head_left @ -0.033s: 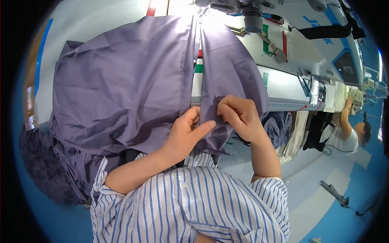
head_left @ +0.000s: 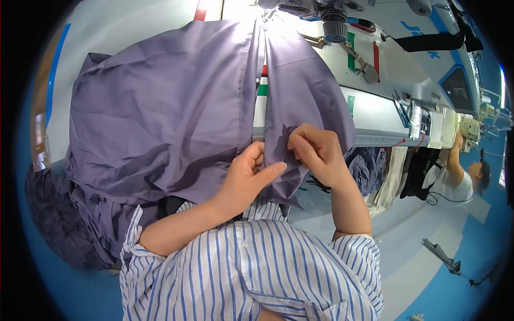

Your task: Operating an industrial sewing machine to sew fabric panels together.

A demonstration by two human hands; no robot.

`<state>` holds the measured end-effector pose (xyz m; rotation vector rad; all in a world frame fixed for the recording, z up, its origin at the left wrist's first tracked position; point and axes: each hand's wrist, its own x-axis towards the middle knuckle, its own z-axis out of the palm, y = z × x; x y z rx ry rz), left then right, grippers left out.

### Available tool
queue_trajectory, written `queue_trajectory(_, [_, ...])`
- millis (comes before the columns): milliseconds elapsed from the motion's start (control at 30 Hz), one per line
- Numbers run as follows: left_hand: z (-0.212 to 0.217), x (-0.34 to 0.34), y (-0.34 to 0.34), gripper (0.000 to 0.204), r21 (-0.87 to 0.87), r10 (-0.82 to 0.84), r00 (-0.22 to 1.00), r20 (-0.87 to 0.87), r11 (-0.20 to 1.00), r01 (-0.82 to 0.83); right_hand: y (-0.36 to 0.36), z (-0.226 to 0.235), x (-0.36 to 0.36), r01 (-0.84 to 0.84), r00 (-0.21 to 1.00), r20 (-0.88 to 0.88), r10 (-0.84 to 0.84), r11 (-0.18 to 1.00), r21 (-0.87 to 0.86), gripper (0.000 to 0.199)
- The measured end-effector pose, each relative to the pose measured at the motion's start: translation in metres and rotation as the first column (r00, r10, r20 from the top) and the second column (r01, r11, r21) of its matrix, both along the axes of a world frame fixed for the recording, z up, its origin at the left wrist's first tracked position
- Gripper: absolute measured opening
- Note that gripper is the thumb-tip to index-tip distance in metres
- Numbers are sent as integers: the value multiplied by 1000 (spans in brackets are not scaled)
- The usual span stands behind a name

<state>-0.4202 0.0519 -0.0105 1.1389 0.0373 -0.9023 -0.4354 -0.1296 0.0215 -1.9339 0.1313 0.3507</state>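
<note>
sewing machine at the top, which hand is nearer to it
Right. The right hand pinches the purple fabric below the sewing machine; the left hand sits lower and further left.

A crumpled lavender-grey garment [head_left: 171,123] lies spread over the sewing table, its lower edge bunched and hanging off.

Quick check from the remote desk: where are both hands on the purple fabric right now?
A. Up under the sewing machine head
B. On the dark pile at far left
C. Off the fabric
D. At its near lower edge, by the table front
D: the left hand and right hand both pinch the purple fabric at its near edge, over the front of the white table.
</note>
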Motion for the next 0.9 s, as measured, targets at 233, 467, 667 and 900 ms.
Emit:
queue_trajectory(233, [2, -10, 10, 25, 270, -221, 901, 374, 955, 123, 9, -5, -10, 134, 936, 349, -37, 957, -257, 13])
queue_trajectory(467, [-4, -9, 8, 22, 235, -159, 654, 740, 972, -30, 24, 12, -12, 79, 916, 372, 148, 844, -530, 23])
queue_trajectory(667, [-4, -3, 11, 20, 297, -258, 686, 681, 953, 63, 26, 9, -9, 29, 951, 273, 148, 834, -552, 24])
queue_trajectory(900, [-11, 17, 16, 37, -37, -160, 976, 145, 985, 167, 39, 10, -8, -22, 822, 378, 426, 687, -726, 18])
